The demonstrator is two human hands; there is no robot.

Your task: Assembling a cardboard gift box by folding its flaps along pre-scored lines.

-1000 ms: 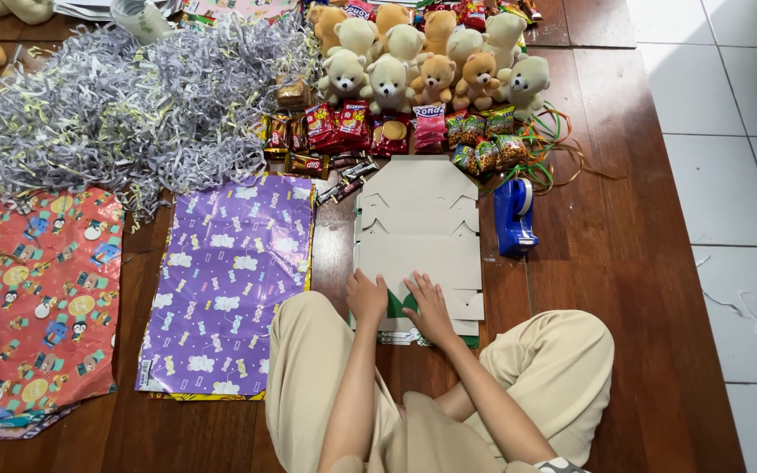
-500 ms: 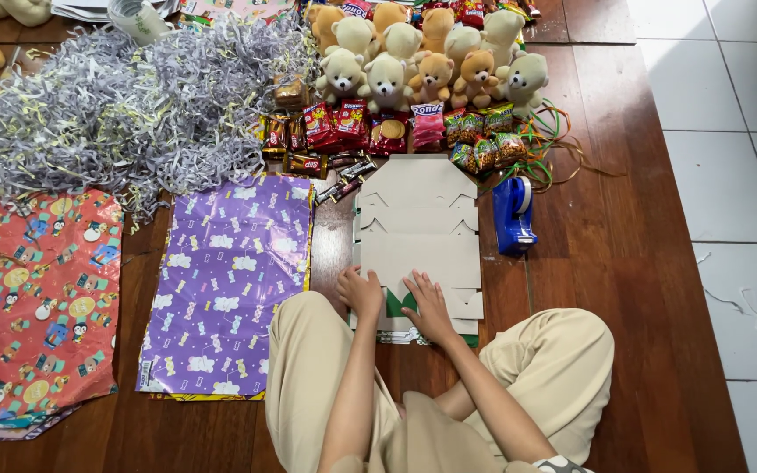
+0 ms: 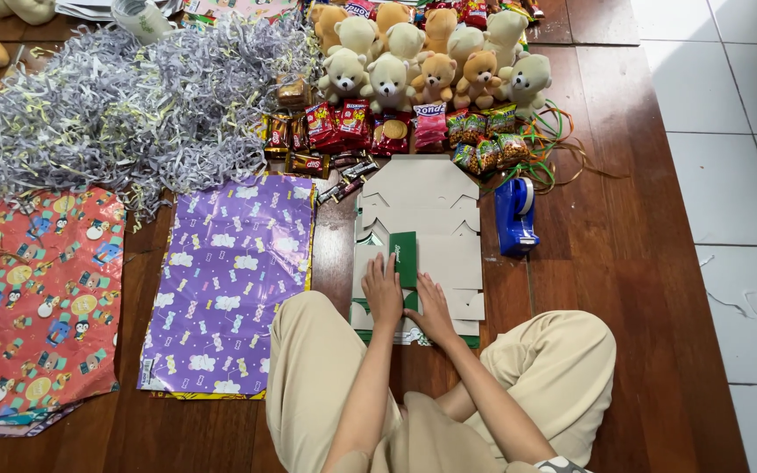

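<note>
1. Flat, unfolded grey cardboard box blank point(image 3: 420, 229) with green printed flaps: lies on the brown wooden floor point(image 3: 624, 263), just ahead of the seated person's knees.
2. Left hand point(image 3: 384, 292): open, palm down, fingers lifting a green flap of the blank.
3. Right hand point(image 3: 434, 308): flat, pressing the blank, grasping nothing.
4. Blue tape dispenser point(image 3: 515, 215): just right of the blank.
5. Purple patterned wrapping sheet point(image 3: 229, 280): to its left.

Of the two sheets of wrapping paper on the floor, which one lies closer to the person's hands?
The purple sheet, printed with small candies; it lies right beside the left hand. The red sheet lies farther left.
</note>
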